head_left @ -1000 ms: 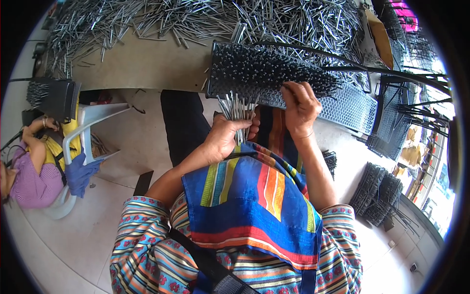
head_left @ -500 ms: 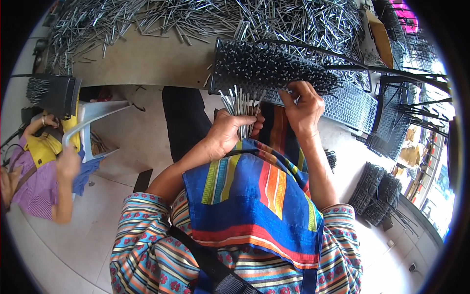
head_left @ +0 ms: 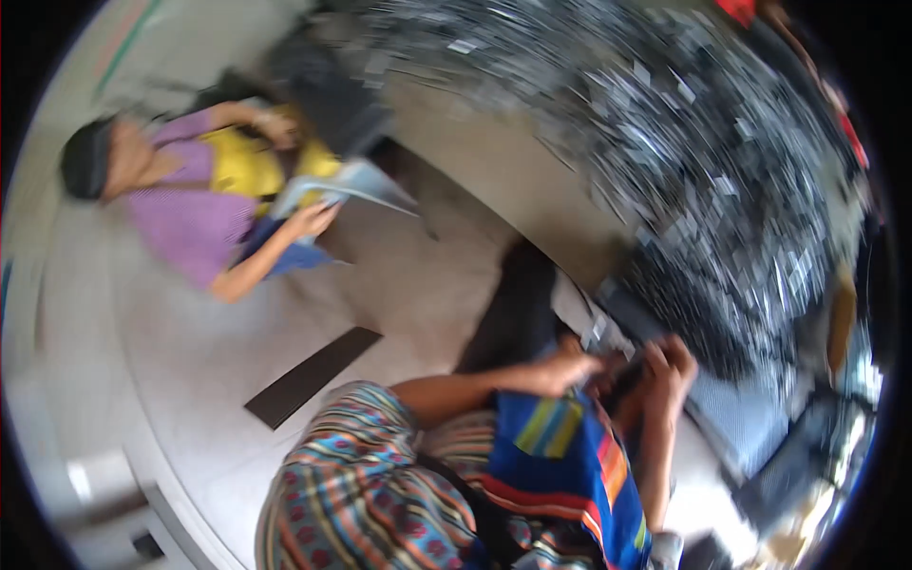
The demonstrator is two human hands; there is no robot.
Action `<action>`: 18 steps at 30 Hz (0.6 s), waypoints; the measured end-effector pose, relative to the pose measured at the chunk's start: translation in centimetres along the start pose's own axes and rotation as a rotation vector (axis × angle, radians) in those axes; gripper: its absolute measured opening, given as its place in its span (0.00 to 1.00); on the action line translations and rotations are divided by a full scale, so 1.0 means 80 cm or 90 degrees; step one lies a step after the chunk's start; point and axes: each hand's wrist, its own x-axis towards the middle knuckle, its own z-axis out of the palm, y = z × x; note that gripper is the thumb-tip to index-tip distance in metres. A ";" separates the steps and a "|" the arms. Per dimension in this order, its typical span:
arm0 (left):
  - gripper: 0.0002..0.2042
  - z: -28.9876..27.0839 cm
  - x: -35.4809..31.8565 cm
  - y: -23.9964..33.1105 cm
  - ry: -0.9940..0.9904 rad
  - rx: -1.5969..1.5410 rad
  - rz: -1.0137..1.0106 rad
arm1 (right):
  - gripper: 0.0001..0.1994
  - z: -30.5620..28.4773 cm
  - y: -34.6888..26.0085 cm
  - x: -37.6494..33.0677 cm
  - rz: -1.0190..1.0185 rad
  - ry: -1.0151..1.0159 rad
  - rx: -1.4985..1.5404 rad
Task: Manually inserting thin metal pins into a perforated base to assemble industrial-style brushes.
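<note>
The view is smeared by motion. My left hand (head_left: 562,370) is closed around a bundle of thin metal rods (head_left: 597,334), whose pale ends stick up above the fingers. Close beside it on the right is my right hand (head_left: 671,372), its fingers bent together; whatever they pinch is too blurred to make out. Just beyond the hands lies a dark perforated panel (head_left: 746,418), its far part crowded with upright rods (head_left: 698,309).
A large heap of loose metal rods (head_left: 703,142) covers much of the tan table (head_left: 475,142). At left a person in a purple top and yellow apron (head_left: 204,190) sits beside a pale plastic stool (head_left: 356,185). A dark flat strip (head_left: 313,378) lies on the floor.
My view has swung left, so the table, panel and my hands appear further right and lower, tilted. My left hand still holds the rods. The other person's raised hand has come down onto the stool.
</note>
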 end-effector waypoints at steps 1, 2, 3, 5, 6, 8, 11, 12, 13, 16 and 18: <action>0.07 0.000 -0.006 -0.001 0.004 0.111 0.052 | 0.06 -0.004 0.007 0.004 -0.042 0.004 -0.015; 0.06 0.003 -0.021 0.000 0.053 0.242 0.158 | 0.04 -0.007 0.010 0.005 -0.047 -0.029 0.003; 0.07 -0.010 -0.018 -0.017 0.007 0.167 0.148 | 0.04 -0.001 0.010 0.007 -0.027 -0.080 0.110; 0.08 -0.023 -0.032 -0.026 -0.022 0.203 0.158 | 0.04 0.011 0.005 0.013 -0.042 -0.132 0.107; 0.08 -0.032 -0.034 -0.029 -0.043 0.206 0.156 | 0.03 0.020 0.000 0.015 -0.043 -0.151 0.097; 0.08 -0.037 -0.029 -0.038 0.024 0.347 0.172 | 0.03 0.017 0.003 0.016 -0.070 -0.155 0.095; 0.07 -0.037 -0.040 -0.033 0.057 0.283 0.193 | 0.03 0.004 0.017 0.013 -0.080 -0.148 0.051; 0.06 -0.035 -0.047 -0.029 0.066 0.220 0.208 | 0.03 -0.001 0.025 0.011 -0.089 -0.143 0.032; 0.06 -0.033 -0.053 -0.028 0.091 0.206 0.235 | 0.03 0.000 0.022 0.003 -0.060 -0.146 0.037; 0.06 -0.027 -0.078 -0.018 0.074 0.207 0.240 | 0.03 -0.006 0.032 -0.017 0.019 -0.142 0.033; 0.06 -0.018 -0.085 -0.014 0.086 0.173 0.232 | 0.02 -0.025 0.076 -0.012 -0.027 -0.170 -0.002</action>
